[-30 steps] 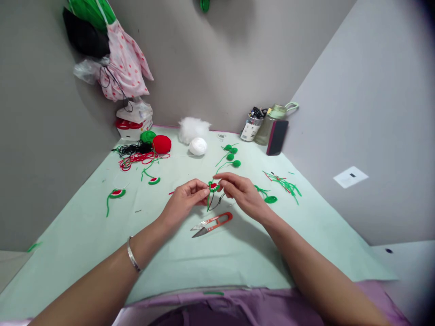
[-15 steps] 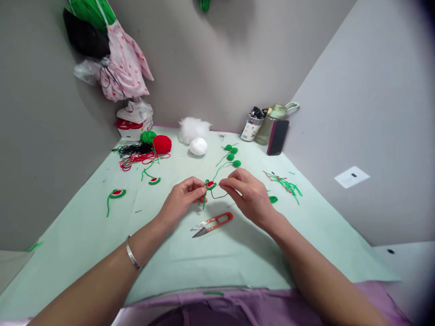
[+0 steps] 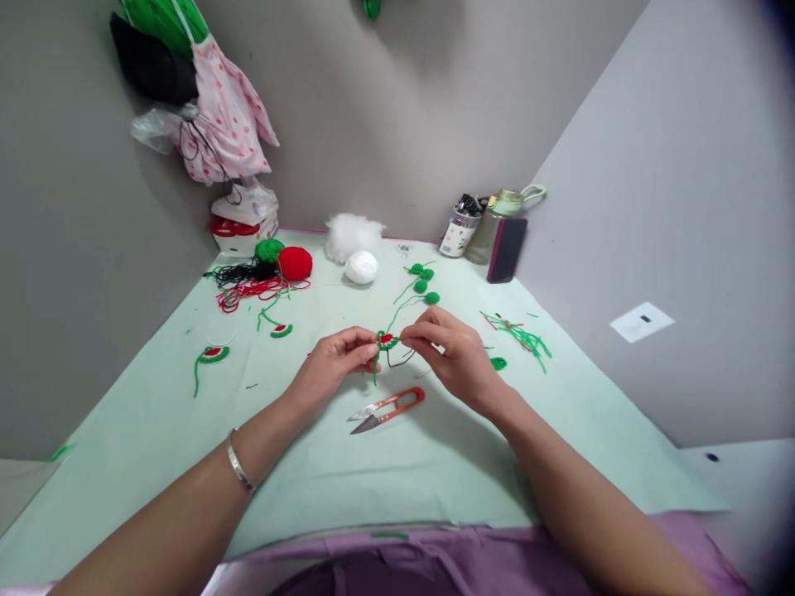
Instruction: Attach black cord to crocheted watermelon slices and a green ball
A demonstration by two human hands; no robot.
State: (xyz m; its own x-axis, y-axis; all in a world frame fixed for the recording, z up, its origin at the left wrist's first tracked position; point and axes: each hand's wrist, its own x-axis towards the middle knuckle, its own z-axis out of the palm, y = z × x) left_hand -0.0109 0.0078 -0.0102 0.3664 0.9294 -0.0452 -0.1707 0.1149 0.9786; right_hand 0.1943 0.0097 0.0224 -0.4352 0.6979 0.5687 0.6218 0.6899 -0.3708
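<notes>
One yarn watermelon slice [image 3: 388, 342], pinched by left hand [image 3: 335, 358], right hand [image 3: 456, 352] narrowly closed at its right edge, contents unclear; slack black thread [image 3: 397, 365] may tangle if yanked.

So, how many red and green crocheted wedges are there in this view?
3: the held wedge in the left hand, a second wedge in front of the red yarn ball, and a third wedge farther left. Others may be hidden.

The crocheted piece [image 3: 387, 341] is red and green, the snips' handle [image 3: 421, 393] orange, the cloth [image 3: 224, 124] red-dotted pink.
</notes>
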